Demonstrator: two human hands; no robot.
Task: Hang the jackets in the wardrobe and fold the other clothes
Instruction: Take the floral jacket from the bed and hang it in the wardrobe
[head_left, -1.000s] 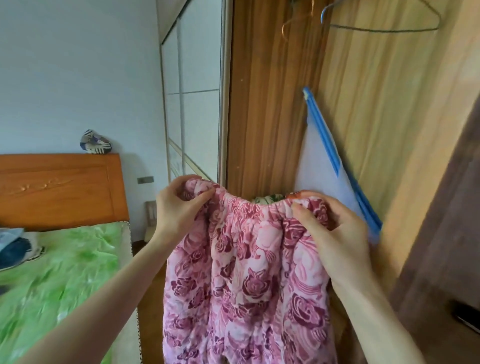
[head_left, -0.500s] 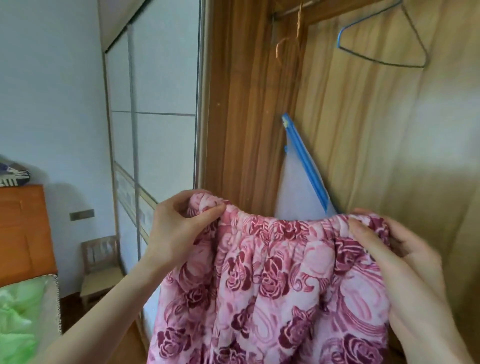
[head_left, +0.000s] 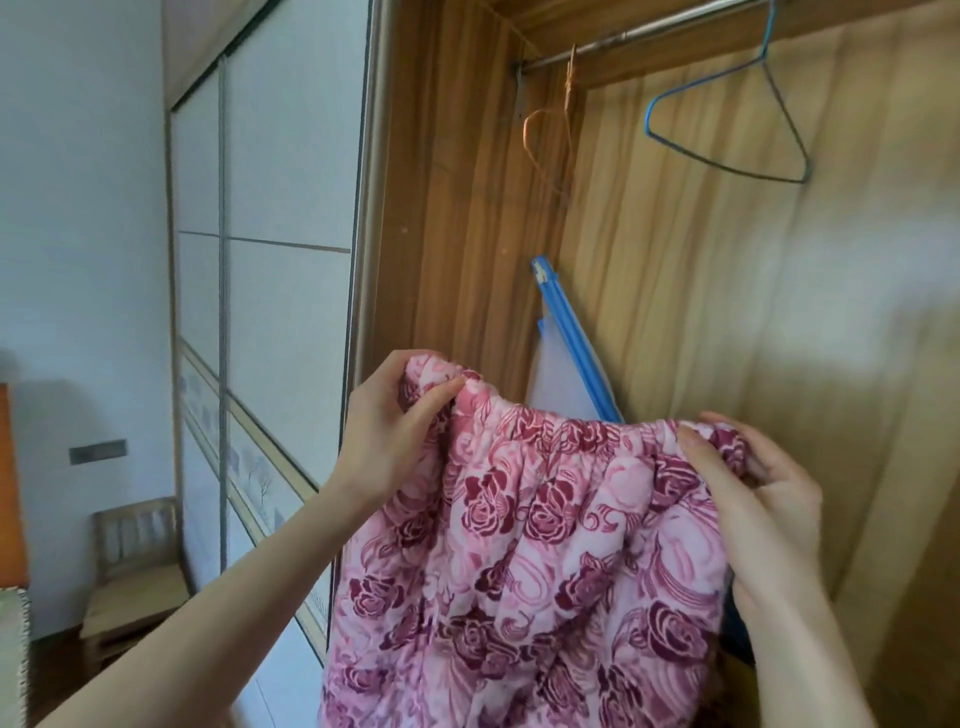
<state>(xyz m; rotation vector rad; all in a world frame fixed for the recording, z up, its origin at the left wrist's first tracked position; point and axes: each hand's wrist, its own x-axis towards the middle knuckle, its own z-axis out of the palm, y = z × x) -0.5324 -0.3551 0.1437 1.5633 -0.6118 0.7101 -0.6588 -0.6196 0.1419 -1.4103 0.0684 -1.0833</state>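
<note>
Rose-print quilted garment (head_left: 524, 561) is hanging before the open wardrobe (head_left: 467, 208), left hand (head_left: 387, 436) and right hand (head_left: 753, 499) pinching its elastic waistband; bulky padding is risking slippage from the blue wire hanger (head_left: 727, 119).

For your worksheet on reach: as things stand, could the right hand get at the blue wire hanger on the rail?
Probably not at once: the right hand grips the pink floral garment. The blue hanger hangs unobstructed above it.
</note>
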